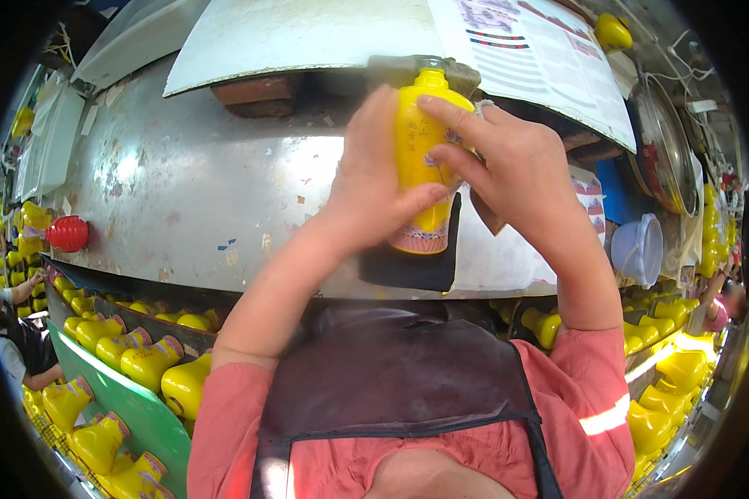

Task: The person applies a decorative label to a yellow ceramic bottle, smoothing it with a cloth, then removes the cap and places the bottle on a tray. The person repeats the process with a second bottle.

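Observation:
A glossy yellow bottle [418, 162] with a narrow neck, dark lettering, blue floral marks and a pink patterned band at its base is held above the workbench, neck away from me. My left hand [366, 179] wraps its left side, thumb across the lower front; the fingers are slightly blurred. From the right, my right hand [520, 158] grips it, with index finger and thumb against the front beside the floral marks. A flat brown piece [487, 214] juts out below my right palm, and something whitish shows behind those fingers. A black cloth [420, 268] lies beneath the bottle.
A white board [308, 37] rests on bricks [258, 93] at the back, with printed sheets [528, 54] at its right. A red ribbed object [67, 234] stands left, a pale bucket [638, 249] right. Several yellow bottles [151, 363] fill racks on both sides.

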{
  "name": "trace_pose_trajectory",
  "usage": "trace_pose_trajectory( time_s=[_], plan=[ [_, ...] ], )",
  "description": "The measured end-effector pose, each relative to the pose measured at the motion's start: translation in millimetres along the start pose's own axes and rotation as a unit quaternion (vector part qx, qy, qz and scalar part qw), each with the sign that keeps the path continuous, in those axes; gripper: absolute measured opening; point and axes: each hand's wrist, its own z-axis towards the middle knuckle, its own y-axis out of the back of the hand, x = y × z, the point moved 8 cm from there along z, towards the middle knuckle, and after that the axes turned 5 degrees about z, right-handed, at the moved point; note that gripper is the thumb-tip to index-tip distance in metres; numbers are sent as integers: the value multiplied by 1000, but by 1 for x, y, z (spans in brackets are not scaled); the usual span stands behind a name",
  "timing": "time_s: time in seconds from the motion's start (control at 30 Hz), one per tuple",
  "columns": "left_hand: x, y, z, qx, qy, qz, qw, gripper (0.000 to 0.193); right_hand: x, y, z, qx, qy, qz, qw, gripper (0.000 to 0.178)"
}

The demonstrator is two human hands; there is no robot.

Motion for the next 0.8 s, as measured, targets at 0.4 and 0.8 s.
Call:
trace_pose_trajectory(
  time_s=[0.4,0.8],
  plan=[
    [29,-16,-21,-1,89,-256,963,94,-62,-46,-54,11,-289,308,907,76],
    [24,-27,-38,0,145,-430,891,76,-61,-96,-81,-30,-303,535,788,84]
  ],
)
